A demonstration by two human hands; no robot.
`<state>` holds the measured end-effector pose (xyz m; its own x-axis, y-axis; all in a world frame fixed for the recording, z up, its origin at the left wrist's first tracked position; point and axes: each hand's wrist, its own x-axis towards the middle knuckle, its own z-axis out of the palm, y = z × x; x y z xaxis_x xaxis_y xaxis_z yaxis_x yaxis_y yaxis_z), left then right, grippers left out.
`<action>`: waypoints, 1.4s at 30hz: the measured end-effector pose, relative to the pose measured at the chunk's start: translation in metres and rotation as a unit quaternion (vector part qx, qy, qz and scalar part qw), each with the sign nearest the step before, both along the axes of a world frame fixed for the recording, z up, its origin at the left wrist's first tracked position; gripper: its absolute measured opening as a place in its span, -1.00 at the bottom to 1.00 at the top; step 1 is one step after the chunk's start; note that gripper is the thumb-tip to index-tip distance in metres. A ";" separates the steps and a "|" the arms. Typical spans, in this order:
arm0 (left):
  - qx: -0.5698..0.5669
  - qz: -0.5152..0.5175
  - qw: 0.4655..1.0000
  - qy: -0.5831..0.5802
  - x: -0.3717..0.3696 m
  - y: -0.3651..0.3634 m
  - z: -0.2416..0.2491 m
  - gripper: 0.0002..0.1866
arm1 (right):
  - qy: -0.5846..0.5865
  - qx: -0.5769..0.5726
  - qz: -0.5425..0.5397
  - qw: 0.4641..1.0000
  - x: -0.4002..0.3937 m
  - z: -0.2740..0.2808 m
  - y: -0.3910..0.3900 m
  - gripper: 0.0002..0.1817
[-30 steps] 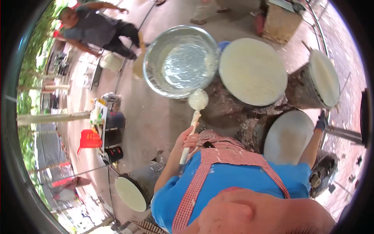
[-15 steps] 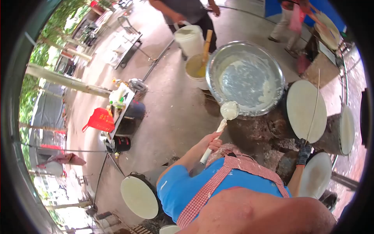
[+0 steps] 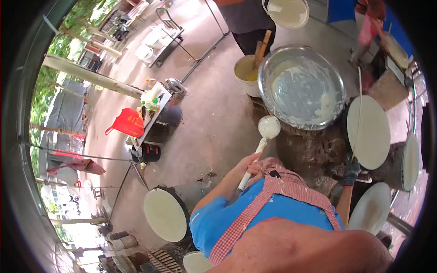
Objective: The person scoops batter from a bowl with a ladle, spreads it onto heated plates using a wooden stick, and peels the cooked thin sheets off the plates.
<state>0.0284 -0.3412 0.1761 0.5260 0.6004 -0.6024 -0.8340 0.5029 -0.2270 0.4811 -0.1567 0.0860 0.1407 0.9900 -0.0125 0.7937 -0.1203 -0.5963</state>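
Note:
My left hand [image 3: 250, 167] is wrapped round the pale, wrapped handle of a ladle [image 3: 269, 127], whose round bowl is coated in white batter. The ladle's bowl is just outside the near left rim of a wide metal basin [image 3: 335, 75], smeared inside with batter. On the right, my gloved right hand [image 3: 351, 173] is closed on a long thin stick [image 3: 360, 100]. That stick points away from me and overlaps the left part of a round pale griddle [image 3: 375, 132]. A second round griddle [image 3: 371, 209] lies close below my right hand.
Beyond the basin, a person [image 3: 250, 22] stands near a white bucket [image 3: 287, 12] of pale contents. A pail [image 3: 246, 84] with a wooden paddle [image 3: 260, 48] stands left of the basin. Another griddle [image 3: 166, 215] is at my left; a narrow table [image 3: 152, 119] stands farther off.
The white bucket has gone up and right, now beyond the basin. My ladle's bowl has come away from the basin's rim. The stick has swung left. The whole view has shifted slightly.

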 end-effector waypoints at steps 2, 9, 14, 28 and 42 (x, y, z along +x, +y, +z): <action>0.002 0.002 1.000 -0.023 0.004 0.000 0.003 -0.86 | 0.123 0.035 0.015 0.992 0.007 -0.024 -0.008 -0.71; 0.010 0.020 0.997 -0.076 0.038 0.018 0.021 -0.78 | 0.039 -0.010 0.013 0.999 0.007 0.041 -0.039 -0.48; -0.005 0.019 0.998 -0.054 0.054 0.033 0.029 -0.70 | 0.153 -0.023 0.000 0.988 0.023 0.022 -0.047 -0.49; -0.019 -0.146 0.985 0.090 -0.017 0.204 -0.059 -0.85 | -0.130 -0.137 0.095 0.977 -0.064 0.072 0.082 -0.59; 0.117 -0.313 0.794 0.508 -0.006 0.344 -0.198 -0.65 | -0.253 -0.268 0.125 0.921 -0.187 0.063 0.104 -0.68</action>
